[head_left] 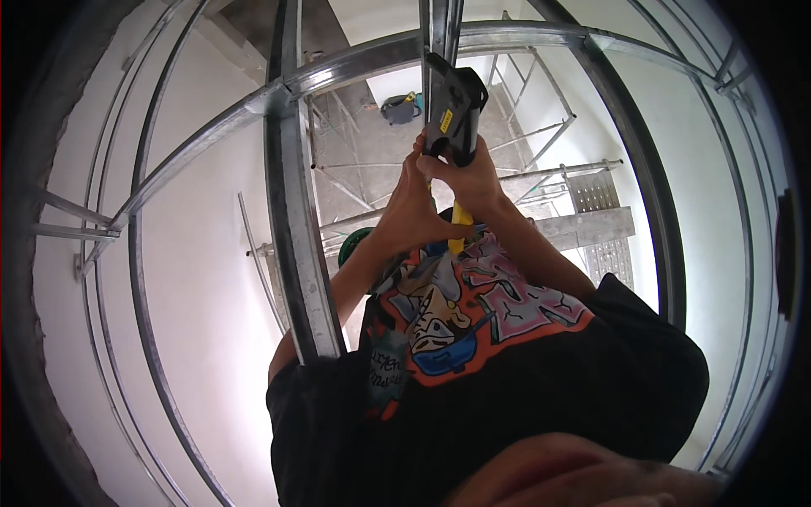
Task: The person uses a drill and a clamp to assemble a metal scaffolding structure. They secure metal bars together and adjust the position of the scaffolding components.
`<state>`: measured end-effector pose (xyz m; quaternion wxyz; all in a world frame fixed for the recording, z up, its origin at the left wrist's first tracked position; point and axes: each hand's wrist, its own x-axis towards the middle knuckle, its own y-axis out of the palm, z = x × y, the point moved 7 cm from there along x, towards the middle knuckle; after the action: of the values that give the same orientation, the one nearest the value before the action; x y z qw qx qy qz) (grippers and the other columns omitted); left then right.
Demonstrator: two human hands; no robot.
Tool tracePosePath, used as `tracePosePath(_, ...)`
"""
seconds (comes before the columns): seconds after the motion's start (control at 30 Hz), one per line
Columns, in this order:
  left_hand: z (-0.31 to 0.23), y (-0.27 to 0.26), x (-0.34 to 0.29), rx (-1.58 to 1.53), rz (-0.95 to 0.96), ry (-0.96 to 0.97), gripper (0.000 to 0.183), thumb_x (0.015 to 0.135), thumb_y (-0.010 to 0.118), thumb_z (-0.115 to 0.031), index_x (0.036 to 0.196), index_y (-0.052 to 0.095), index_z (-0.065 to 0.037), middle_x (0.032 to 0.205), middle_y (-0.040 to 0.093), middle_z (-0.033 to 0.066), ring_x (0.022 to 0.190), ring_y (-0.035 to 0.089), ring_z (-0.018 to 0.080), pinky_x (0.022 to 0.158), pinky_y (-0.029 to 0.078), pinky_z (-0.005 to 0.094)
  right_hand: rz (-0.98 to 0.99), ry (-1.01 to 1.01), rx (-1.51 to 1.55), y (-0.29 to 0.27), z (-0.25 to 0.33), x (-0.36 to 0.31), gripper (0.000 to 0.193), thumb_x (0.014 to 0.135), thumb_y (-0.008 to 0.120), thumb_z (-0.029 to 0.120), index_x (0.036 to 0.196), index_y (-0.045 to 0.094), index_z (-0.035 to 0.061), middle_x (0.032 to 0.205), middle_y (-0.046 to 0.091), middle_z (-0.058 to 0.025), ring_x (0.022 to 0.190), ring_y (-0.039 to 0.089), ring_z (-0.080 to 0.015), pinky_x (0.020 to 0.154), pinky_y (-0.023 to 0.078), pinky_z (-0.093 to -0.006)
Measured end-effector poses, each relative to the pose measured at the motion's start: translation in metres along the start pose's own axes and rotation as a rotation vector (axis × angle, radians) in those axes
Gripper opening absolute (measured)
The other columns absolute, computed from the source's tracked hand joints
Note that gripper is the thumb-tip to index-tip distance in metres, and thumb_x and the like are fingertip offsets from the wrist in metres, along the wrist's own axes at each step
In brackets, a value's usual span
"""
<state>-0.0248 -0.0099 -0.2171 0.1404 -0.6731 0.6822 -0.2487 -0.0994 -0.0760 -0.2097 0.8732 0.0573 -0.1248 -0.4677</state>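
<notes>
A bulky black hand tool [456,110] with a yellow label stands upright in front of me, close against a vertical metal stud [442,34]. My right hand [475,176] is closed around its lower part. Next to it, my left hand [410,207] reaches up with its fingers bent near the tool's base and the stud; what they grip is hidden. The left thumb stretches across a yellow part [461,221] below the tool. Whether this part belongs to the tool, I cannot tell.
Curved by the lens, a metal cross rail [355,66] runs beyond my hands. Metal studs rise at the left [291,211] and right [629,144]. Below are scaffold tubes [557,169], a plank [583,226], a perforated platform [596,193], a green round object [353,243] and a dark bag [401,108].
</notes>
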Motion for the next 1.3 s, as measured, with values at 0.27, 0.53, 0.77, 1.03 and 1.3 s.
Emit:
tracePosePath(0.27,0.023,0.0,0.008,0.2,-0.082,-0.124,0.112,0.057,0.086,-0.033,0.138,0.019,0.005,0.102,0.063,0.0245,0.089,0.064,0.0448,0.076,0.054,0.0487,-0.27,0.011,-0.103,0.002,-0.002,0.011,0.012,0.079,0.073,0.008,0.078,0.062,0.003,0.07,0.061,0.0017,0.064,0.057,-0.007,0.057,0.046,-0.0252)
tracePosePath(0.53,0.032,-0.005,-0.003,-0.266,0.029,0.054,0.124,0.051,0.091,-0.037,0.142,0.018,0.003,0.137,0.033,0.0224,0.131,0.037,0.0374,0.108,0.036,0.0439,-0.073,0.237,-0.043,-0.006,0.021,-0.027,0.038,0.079,0.068,0.01,0.114,0.055,0.0016,0.089,0.055,-0.001,0.084,0.052,-0.0086,0.074,0.042,-0.0262)
tracePosePath(0.77,0.052,0.0,0.0,-0.357,0.054,0.025,0.121,0.059,0.088,-0.038,0.145,0.012,0.0,0.138,0.034,0.0238,0.13,0.038,0.038,0.105,0.036,0.0443,-0.136,0.219,-0.054,0.0,0.04,-0.03,0.034,0.079,0.067,0.012,0.111,0.059,0.0007,0.084,0.054,0.0007,0.079,0.051,-0.0111,0.073,0.041,-0.0262)
tracePosePath(1.03,-0.02,-0.003,-0.013,-0.017,-0.102,0.069,0.128,0.057,0.087,-0.029,0.146,0.001,0.005,0.142,0.026,0.0302,0.129,0.039,0.0421,0.104,0.037,0.0465,-0.063,0.06,-0.014,0.003,0.021,-0.005,0.024,0.081,0.069,0.011,0.101,0.061,0.0001,0.089,0.066,-0.0039,0.084,0.061,-0.0117,0.075,0.049,-0.0276)
tracePosePath(1.3,-0.008,0.003,-0.006,0.063,-0.288,0.009,0.1,0.061,0.085,-0.022,0.132,0.02,0.006,0.125,0.046,0.0286,0.116,0.053,0.0426,0.094,0.048,0.0455,-0.124,-0.051,0.042,0.008,0.012,0.005,0.014,0.08,0.068,0.009,0.087,0.059,0.0011,0.077,0.061,-0.0018,0.071,0.059,-0.0088,0.064,0.048,-0.0262)
